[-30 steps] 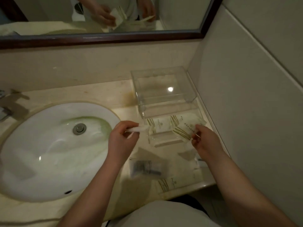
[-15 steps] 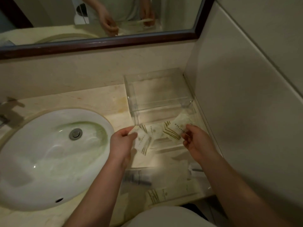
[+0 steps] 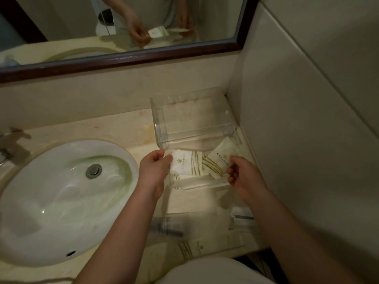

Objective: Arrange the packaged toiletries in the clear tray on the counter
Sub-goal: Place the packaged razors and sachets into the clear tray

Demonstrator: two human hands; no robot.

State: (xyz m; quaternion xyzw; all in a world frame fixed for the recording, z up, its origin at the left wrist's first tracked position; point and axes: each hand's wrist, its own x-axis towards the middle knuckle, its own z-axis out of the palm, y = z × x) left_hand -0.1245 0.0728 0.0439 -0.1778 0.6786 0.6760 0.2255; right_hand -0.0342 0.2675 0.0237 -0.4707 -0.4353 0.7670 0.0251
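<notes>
left hand [image 3: 154,168]: pinches a white sachet [image 3: 184,162] over the clear tray [image 3: 196,182]. right hand [image 3: 245,177]: grips a cream sachet [image 3: 218,160], tilted, its lower corner hidden by the fingers. tray edges faint against the surface [image 3: 127,130]. near the front edge: a blurred clear packet [image 3: 168,227], contents unreadable, and a long striped packet [image 3: 205,245].

A white oval sink [image 3: 61,201] with a metal drain [image 3: 94,170] was set into the beige counter [image 3: 114,128]. Above it hung a mirror [image 3: 123,27] in a dark wooden frame, and a pale tiled wall [image 3: 307,99] stood at the right.
</notes>
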